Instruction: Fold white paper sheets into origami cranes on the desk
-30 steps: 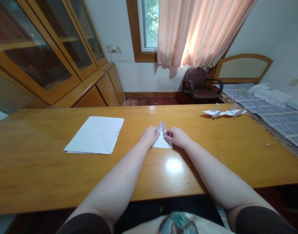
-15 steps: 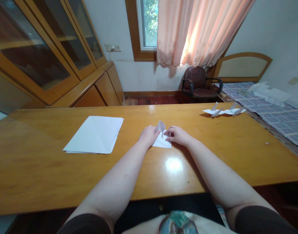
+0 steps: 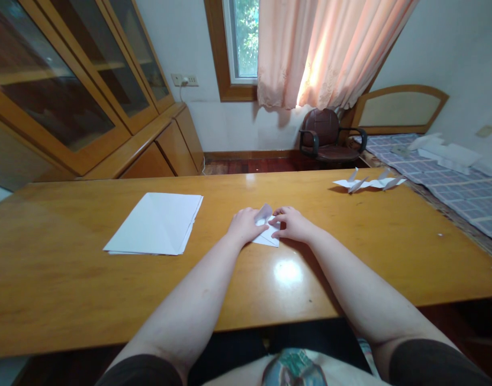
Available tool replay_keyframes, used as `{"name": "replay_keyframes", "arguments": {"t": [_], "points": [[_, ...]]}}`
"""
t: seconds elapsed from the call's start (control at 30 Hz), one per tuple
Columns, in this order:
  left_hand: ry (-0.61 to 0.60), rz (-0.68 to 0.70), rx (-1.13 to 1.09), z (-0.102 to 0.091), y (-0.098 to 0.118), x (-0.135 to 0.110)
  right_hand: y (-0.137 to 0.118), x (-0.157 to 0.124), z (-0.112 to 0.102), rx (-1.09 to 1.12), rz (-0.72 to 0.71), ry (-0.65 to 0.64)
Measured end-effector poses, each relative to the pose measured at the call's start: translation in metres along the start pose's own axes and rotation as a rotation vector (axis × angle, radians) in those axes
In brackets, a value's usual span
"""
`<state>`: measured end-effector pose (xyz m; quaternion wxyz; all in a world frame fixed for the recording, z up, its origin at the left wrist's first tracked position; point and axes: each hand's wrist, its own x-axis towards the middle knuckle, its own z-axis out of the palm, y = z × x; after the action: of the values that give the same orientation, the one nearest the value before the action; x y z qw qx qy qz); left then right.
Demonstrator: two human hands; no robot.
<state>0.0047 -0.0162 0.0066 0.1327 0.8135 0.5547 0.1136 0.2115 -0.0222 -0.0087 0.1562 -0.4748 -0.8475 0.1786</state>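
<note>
The left hand [image 3: 244,226] and right hand [image 3: 294,225] grip a folded paper [image 3: 269,237] between them, closed on its edges, pressing it against the table [image 3: 49,257] to steady it. A paper stack [image 3: 153,224] lies left of the grip; folded figures [image 3: 369,183] lie beyond it.

Place: home bedroom-study | bed [image 3: 451,198] | glass-front cabinet [image 3: 57,96] | curtained window [image 3: 240,43]

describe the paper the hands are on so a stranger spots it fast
Find the long wooden table under the curtained window. Near its middle, a small folded white paper sits between the left hand and right hand. Unlike the flat paper stack to its left and the folded figures far right, it is touched by both hands.
</note>
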Motion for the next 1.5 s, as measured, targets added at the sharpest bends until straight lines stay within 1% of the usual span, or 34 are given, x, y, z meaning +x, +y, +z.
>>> {"name": "replay_keyframes", "arguments": {"t": [0.13,0.3,0.5,0.6,0.73,0.9,1.07,1.23,1.4,1.5], "points": [[-0.006,0.042,-0.033,0.000,-0.003,0.003,-0.002,0.003,0.001,0.018,-0.026,0.032],[-0.079,0.117,-0.131,-0.002,-0.007,0.005,0.006,0.009,0.002,0.057,0.045,0.140],[-0.112,0.268,-0.303,-0.002,-0.006,0.005,0.010,0.013,0.008,0.078,-0.016,0.134],[-0.130,0.240,-0.346,-0.001,-0.005,0.004,0.010,0.014,0.010,0.082,-0.011,0.140],[-0.079,0.177,-0.369,0.002,-0.006,0.003,0.009,0.015,0.009,0.069,0.013,0.146],[-0.051,0.170,-0.427,0.006,-0.009,0.004,0.003,0.015,0.011,0.050,0.068,0.148],[-0.044,0.177,-0.428,0.012,-0.013,0.009,-0.005,0.017,0.013,0.007,0.121,0.167],[-0.049,0.196,-0.448,0.015,-0.015,0.011,-0.002,0.018,0.014,0.023,0.087,0.159],[-0.046,0.176,-0.497,0.015,-0.014,0.010,0.009,0.017,0.013,0.149,-0.025,0.149],[-0.084,0.192,-0.572,0.015,-0.012,0.008,0.010,0.016,0.013,0.202,-0.040,0.159]]}}
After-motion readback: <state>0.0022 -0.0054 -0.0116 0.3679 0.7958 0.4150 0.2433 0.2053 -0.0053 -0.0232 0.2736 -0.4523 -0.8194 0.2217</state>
